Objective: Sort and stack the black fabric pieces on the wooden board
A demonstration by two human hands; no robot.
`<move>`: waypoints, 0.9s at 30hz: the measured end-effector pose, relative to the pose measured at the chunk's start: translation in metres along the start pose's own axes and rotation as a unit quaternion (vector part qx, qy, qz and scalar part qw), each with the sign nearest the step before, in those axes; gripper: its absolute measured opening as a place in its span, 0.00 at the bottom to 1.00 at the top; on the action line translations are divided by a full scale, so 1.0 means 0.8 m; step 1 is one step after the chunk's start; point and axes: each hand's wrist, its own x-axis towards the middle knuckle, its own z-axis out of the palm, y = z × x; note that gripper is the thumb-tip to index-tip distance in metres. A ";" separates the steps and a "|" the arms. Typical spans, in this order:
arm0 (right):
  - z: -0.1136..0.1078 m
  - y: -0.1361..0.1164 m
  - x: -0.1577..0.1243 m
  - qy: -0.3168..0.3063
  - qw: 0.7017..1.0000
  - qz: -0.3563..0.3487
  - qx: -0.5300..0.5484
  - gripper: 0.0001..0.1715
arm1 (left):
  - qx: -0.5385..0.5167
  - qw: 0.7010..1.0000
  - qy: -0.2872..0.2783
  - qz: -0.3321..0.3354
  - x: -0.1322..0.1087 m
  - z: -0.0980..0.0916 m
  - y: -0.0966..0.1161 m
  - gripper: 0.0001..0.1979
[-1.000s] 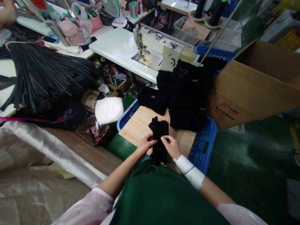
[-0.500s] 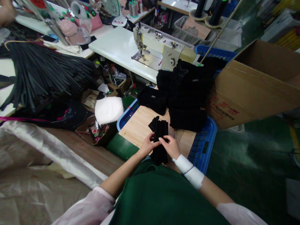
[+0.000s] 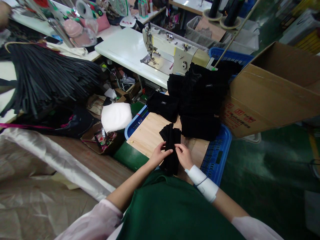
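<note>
We pinch a narrow black ribbed fabric strip (image 3: 171,146) from both sides: left hand (image 3: 159,156) on its left edge, right hand (image 3: 183,155) on its right, fingertips closed on the cloth. The strip lies on the light plywood board (image 3: 147,133) over the blue plastic crate (image 3: 215,156). Its long axis runs straight away from us toward the stacked black fabric pile (image 3: 200,100). Both hands look equally near.

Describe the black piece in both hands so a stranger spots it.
Find the wooden board on the blue crate. At its near edge, left hand and right hand pinch a narrow black strip. Unlike the black stacks behind, it lies alone.
</note>
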 end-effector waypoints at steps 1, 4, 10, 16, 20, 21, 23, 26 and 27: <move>0.000 -0.005 0.000 0.000 1.000 0.012 0.003 0.15 | 0.016 1.000 0.009 0.003 0.001 0.002 -0.002 0.30; 0.000 -0.018 0.001 -0.005 0.999 0.051 -0.011 0.20 | 0.058 0.997 0.040 0.012 0.005 0.007 -0.007 0.35; 0.000 -0.016 0.007 -0.010 0.997 0.061 -0.037 0.20 | 0.017 1.000 0.010 0.001 0.003 0.003 -0.003 0.32; -0.002 -0.003 0.007 -0.001 0.998 0.058 -0.005 0.21 | -0.120 0.988 0.013 -0.094 -0.003 -0.011 0.000 0.19; -0.001 0.002 0.007 -0.005 0.999 0.052 -0.008 0.21 | -0.148 0.982 0.026 -0.111 -0.004 -0.014 0.000 0.18; -0.001 0.002 0.007 -0.007 0.998 0.054 -0.010 0.21 | -0.153 0.982 0.025 -0.110 -0.003 -0.013 0.000 0.19; 0.000 0.003 0.007 -0.008 0.998 0.058 -0.013 0.21 | -0.153 0.982 0.021 -0.104 -0.003 -0.011 0.002 0.23; 0.000 0.000 0.007 -0.009 0.998 0.061 -0.012 0.21 | -0.109 0.991 0.009 -0.079 -0.004 -0.008 0.002 0.24; 0.000 -0.002 0.007 -0.011 0.998 0.062 -0.012 0.22 | -0.089 0.994 0.005 -0.063 -0.004 -0.007 0.002 0.24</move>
